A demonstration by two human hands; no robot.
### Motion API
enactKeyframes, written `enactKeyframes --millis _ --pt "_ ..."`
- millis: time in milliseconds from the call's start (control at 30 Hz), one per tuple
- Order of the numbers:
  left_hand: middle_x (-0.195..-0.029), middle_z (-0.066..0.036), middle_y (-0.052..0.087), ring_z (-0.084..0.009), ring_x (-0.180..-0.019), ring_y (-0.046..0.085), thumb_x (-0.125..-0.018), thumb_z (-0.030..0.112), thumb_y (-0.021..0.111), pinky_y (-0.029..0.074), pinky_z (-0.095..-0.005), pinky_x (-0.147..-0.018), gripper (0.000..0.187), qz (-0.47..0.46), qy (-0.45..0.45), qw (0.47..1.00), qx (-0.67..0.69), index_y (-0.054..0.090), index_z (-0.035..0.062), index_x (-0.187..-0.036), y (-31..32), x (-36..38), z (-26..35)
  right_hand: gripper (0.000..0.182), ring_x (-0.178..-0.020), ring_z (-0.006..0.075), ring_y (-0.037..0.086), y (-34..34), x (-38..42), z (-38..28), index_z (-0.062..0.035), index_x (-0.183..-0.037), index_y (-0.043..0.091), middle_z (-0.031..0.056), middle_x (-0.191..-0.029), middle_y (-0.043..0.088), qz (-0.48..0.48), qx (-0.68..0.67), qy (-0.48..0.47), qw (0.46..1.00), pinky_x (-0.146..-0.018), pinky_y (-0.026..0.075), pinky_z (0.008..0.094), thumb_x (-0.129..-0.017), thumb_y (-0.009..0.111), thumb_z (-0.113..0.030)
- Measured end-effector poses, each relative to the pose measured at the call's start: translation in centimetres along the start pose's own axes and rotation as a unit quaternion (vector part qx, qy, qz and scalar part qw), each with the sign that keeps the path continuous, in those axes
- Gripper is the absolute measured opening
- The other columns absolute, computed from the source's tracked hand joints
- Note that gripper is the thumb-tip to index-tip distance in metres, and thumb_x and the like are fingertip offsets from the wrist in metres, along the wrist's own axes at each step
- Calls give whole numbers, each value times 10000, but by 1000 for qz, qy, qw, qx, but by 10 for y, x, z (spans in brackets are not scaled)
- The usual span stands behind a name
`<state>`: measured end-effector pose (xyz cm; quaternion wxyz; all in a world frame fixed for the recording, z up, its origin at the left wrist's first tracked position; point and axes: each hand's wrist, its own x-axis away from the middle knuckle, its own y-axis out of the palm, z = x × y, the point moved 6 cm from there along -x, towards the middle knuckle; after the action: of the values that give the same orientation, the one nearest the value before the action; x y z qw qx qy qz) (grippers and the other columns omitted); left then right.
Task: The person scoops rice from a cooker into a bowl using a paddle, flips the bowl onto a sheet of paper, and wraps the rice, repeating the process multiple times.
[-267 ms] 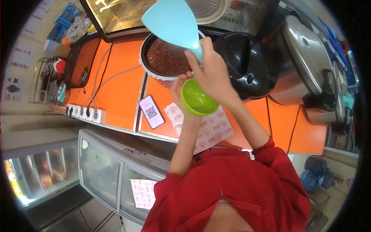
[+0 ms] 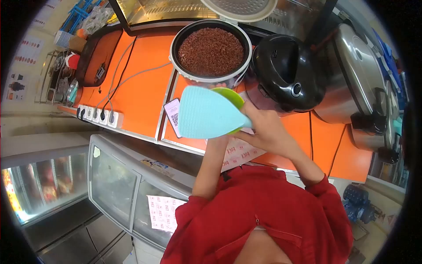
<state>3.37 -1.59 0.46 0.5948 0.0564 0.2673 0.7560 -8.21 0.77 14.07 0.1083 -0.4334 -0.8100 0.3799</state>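
My right hand [image 2: 269, 128] is closed round the handle of a light blue rice paddle [image 2: 211, 113]. The paddle's broad textured blade points left, in front of a green bowl [image 2: 232, 93]. Only the bowl's upper rim and a sliver below the blade show; its inside is hidden. Most of my left hand [image 2: 219, 141] is behind the paddle, where it supports the bowl. Just beyond, an open rice cooker [image 2: 174, 66] holds dark reddish-brown rice [image 2: 212, 52].
A phone [image 2: 172, 118] with a QR code lies left of my hands. Printed paper [image 2: 241, 152] is under them. A black rice cooker [image 2: 285, 72] and a large steel pot [image 2: 345, 75] stand on the right. A power strip [image 2: 99, 116] and cords lie on the orange counter's left part.
My right hand has brought the paddle down from over the open cooker to in front of the bowl, its blade now pointing left. The camera view has shifted slightly.
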Motion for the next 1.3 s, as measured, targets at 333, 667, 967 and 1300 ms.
enactKeyframes --millis 333,667,967,1300 --pt "-1268 -92 483 -259 -1168 469 -903 528 437 411 -448 -939 568 154 -153 951 221 436 120 -1297 -52 -3 57 327 -679 350 619 -81 -87 19 -73 -960 559 143 -709 629 87 207 12 974 -607 475 430 -873 567 -388" --pt "-1234 -140 512 -292 -1156 491 -913 592 302 407 -516 -960 628 124 -240 908 319 446 96 -1270 -52 -47 39 172 -533 228 620 -20 -273 130 -75 -713 599 69 -567 607 -51 627 -179 756 -555 461 371 -767 579 -237" --pt "-1197 -97 548 -261 -1104 535 -946 494 330 446 -443 -928 525 119 -257 875 392 497 76 -1216 -52 -46 35 88 -517 129 563 35 -184 75 -104 -705 533 -25 -521 544 -87 650 -376 654 -602 362 260 -768 541 -165" --pt "-1177 -96 551 -227 -1069 554 -785 294 590 464 -403 -913 500 120 -194 942 246 443 70 -1207 -61 -40 40 83 -634 177 642 -8 -297 95 -115 -697 603 49 -642 636 -83 661 -297 684 -668 436 318 -750 588 -176"
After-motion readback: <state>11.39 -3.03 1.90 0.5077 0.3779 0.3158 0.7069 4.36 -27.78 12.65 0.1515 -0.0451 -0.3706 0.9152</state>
